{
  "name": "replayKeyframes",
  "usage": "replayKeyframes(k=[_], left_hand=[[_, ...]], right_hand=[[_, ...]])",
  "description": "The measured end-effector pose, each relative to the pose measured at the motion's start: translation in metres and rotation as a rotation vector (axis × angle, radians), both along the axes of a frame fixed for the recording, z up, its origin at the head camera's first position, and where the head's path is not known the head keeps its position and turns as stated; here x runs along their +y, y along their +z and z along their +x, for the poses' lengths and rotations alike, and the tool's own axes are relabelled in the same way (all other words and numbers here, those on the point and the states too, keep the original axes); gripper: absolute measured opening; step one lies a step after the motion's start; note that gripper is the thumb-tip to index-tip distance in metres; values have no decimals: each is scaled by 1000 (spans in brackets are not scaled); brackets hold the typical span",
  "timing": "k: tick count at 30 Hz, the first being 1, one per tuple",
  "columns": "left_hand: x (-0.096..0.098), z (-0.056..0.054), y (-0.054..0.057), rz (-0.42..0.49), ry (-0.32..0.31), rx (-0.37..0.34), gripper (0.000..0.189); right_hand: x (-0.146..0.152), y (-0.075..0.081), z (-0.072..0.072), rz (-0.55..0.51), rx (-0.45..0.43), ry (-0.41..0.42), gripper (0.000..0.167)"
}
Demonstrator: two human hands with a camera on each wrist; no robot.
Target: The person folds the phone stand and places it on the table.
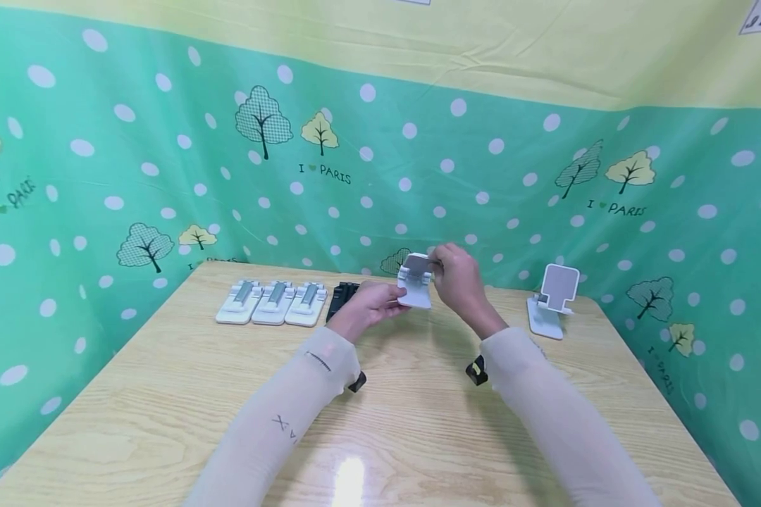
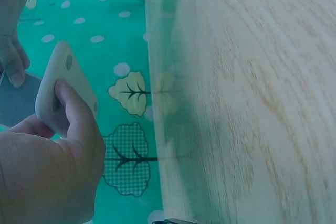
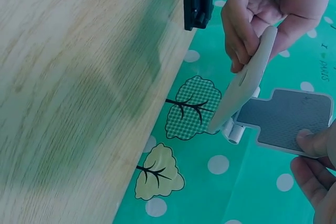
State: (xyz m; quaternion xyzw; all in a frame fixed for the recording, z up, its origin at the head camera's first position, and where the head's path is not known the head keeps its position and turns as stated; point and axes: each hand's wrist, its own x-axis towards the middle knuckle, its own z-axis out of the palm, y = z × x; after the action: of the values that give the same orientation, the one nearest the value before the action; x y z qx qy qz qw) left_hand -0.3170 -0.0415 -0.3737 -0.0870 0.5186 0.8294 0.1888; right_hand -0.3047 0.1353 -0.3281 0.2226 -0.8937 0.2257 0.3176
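A white folding phone stand [image 1: 416, 296] is held up above the far part of the table, between both hands. My left hand [image 1: 373, 301] grips its base [image 3: 249, 80] by the edge, thumb on one face and fingers on the other. With thumb and fingers, my right hand [image 1: 461, 280] pinches the outer edge of the grey-padded support plate [image 3: 289, 119]. The plate stands swung out at an angle from the base, joined by a hinge [image 3: 232, 131]. Seen from the left wrist, the base's underside [image 2: 73, 77] shows round feet, one partly behind the thumb.
Three folded white phone stands [image 1: 273, 304] lie in a row at the back left. A black folded stand [image 1: 339, 298] lies beside them, partly behind my left hand. An unfolded white stand [image 1: 547, 303] stands upright at the back right. A green patterned curtain [image 1: 418, 162] hangs behind the table.
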Motion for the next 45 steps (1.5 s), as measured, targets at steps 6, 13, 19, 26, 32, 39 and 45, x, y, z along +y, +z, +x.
replayKeyframes(k=[6,13,19,26,32,39,45], left_hand=[[-1,1,1,-4,-9,2,43],[-5,2,2,-4,-7,5,45],[-7,1,4,25,-7,-2,45],[-9,2,5,18,-34,25,44],[-10,1,5,35,-26,21,39],[-12,1,4,70,-11,-13,39],[-12,-1,5,100,18,-39,37]], right_hand=[[1,-2,2,5,22,18,14],[-1,-3,5,55,26,18,13],[-2,-5,9,71,41,36,9],[-2,-8,10,70,83,74,9],[0,-14,10,69,102,126,18],[-1,-18,11,82,116,144,25],[-1,-23,16,113,107,155,25]])
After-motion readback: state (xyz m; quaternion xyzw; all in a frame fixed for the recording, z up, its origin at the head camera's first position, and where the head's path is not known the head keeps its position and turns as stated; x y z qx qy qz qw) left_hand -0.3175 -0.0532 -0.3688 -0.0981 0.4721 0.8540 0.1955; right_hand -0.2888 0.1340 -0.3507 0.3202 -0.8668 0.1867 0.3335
